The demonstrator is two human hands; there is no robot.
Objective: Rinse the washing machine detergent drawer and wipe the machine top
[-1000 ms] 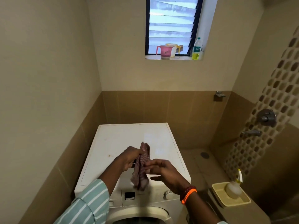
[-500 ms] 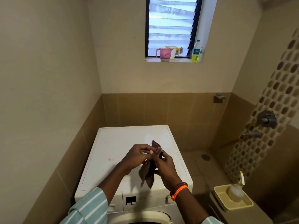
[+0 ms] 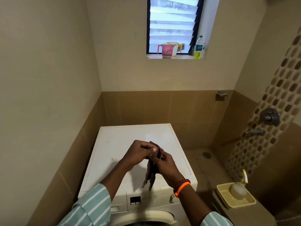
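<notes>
Landmark: the white washing machine (image 3: 117, 144), seen from above, standing in the corner of a tiled room.

Left of the machine's front corner, my striped sleeve (image 3: 91, 207) enters the view. My left hand (image 3: 140, 153) is held above the middle of the machine top (image 3: 110, 170), its fingers curled and pinching the upper edge of a dark reddish cloth (image 3: 150, 174). My right hand (image 3: 164, 165) meets it just to the right, fingers closed around the same cloth from the other side, so the two hands are pressed close together with the cloth gathered between them. The cloth hangs down in folds over the front part of the machine top; whether its lower end touches the surface I cannot tell. On my right wrist sits a band of orange and dark red beads (image 3: 181, 187).

On the machine's front panel, below the hands, lies the detergent drawer (image 3: 116, 207), shut flush with the panel, beside a small dark display (image 3: 135, 200).

High above the machine, on the window sill, stand a pink jug (image 3: 167, 51) and a clear bottle (image 3: 198, 48) with yellow liquid in it.

Right of the machine, on a low ledge, a yellow tray (image 3: 223, 191) holds a spray bottle (image 3: 238, 188). A wall tap (image 3: 254, 132) projects from the patterned tiles above the tray.
</notes>
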